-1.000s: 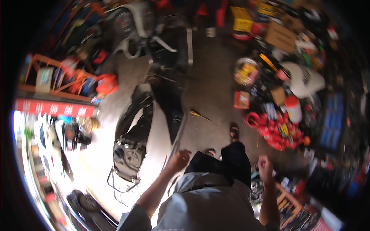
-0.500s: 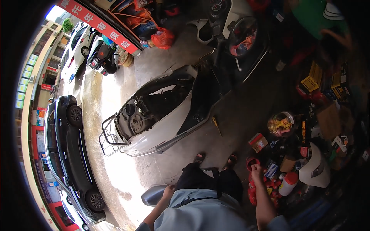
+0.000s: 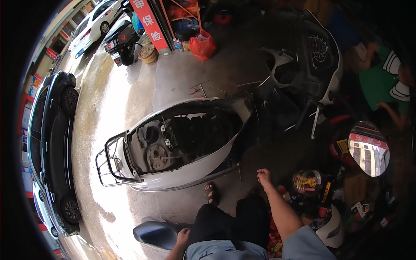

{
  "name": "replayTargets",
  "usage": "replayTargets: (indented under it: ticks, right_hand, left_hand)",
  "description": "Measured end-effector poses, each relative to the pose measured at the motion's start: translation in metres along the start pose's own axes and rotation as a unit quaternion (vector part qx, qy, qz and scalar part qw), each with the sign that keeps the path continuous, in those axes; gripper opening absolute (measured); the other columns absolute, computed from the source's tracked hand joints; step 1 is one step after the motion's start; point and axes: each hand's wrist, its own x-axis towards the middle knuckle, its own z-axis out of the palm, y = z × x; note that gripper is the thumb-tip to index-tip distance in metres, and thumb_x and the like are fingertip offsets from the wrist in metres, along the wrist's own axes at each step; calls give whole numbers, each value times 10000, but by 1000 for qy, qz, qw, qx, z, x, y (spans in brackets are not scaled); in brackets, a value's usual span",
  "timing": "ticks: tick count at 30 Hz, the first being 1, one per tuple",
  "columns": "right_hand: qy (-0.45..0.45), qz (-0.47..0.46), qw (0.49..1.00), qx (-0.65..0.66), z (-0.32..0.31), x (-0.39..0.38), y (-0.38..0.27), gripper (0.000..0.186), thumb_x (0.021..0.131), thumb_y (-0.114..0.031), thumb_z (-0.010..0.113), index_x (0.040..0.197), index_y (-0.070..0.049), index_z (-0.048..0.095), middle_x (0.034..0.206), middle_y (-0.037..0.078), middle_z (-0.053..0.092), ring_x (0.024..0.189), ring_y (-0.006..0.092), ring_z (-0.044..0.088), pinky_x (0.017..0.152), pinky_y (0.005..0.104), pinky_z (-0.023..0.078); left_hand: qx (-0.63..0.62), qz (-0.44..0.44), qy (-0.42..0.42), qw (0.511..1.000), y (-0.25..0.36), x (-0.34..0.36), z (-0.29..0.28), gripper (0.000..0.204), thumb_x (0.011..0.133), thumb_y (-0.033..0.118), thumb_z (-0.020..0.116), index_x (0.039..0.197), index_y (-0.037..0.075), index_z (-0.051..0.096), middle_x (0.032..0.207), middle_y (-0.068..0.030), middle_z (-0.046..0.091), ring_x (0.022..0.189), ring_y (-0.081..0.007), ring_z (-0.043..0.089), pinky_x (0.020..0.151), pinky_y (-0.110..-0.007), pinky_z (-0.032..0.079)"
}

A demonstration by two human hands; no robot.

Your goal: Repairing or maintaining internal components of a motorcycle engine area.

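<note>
My right hand (image 3: 264, 178) is stretched forward over the floor, close to the near side of a partly stripped white scooter (image 3: 190, 177). Its fingers are curled in, and I cannot make out whether anything small is in them. My left hand (image 3: 183, 237) hangs low beside my thigh, near a dark scooter seat (image 3: 154, 235); its fingers are mostly hidden. The scooter's seat area is uncovered, showing the dark inner frame and a round metal part (image 3: 158, 157). A black metal rack (image 3: 117, 159) sticks out at its rear.
Boxes, a clear round tub (image 3: 307, 181) and a white body panel (image 3: 331, 229) clutter the right. A mirror (image 3: 369, 148) juts out there. Pliers (image 3: 197, 89) lie beyond the scooter. A person in green (image 3: 383, 84) is at far right; a dark car (image 3: 56, 143) stands left.
I have moved closer to the scooter. My right hand has gone from beside the red container among the clutter to a spot near the scooter's side. My left hand stays low by my thigh.
</note>
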Motion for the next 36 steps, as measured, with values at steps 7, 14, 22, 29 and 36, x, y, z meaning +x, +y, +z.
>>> replayTargets:
  ticks: [7,14,22,29,36]
  right_hand:
    - [57,-228,956,-177,20,297,-118,412,884,-125,616,1266,4,535,1091,158,641,1011,247,613,889,324,462]
    - [-59,-247,958,-136,86,457,-69,467,861,-66,632,1307,-36,496,1117,141,625,1061,227,587,929,328,448]
    - [-27,-138,984,106,54,463,-66,455,861,-20,615,1299,-48,492,1163,111,599,1080,219,560,960,340,431]
    - [150,-163,972,-82,41,193,-117,476,775,82,495,1237,-31,505,1139,91,578,1053,194,541,933,315,423]
    - [-94,-344,890,-286,50,-99,-186,380,699,90,497,1044,-35,597,952,161,572,904,333,589,819,382,478]
  left_hand:
    - [41,-138,-40,989,104,-53,56,521,956,377,503,1340,26,492,1372,-266,472,1309,-394,399,1111,-426,287]
    - [-12,-212,129,969,103,-70,165,410,972,260,478,1267,-25,503,1223,-266,570,1168,-388,523,1014,-440,378]
    - [-66,-223,124,965,133,-59,178,287,958,188,488,1170,0,536,1160,-218,584,1104,-354,543,953,-411,420]
    - [-5,36,199,979,161,4,109,278,767,16,575,1045,3,578,946,-149,570,882,-302,591,817,-400,476]
    - [-289,150,-173,930,344,49,30,366,979,239,555,1252,-3,521,1112,-78,617,968,-137,599,810,-271,478]
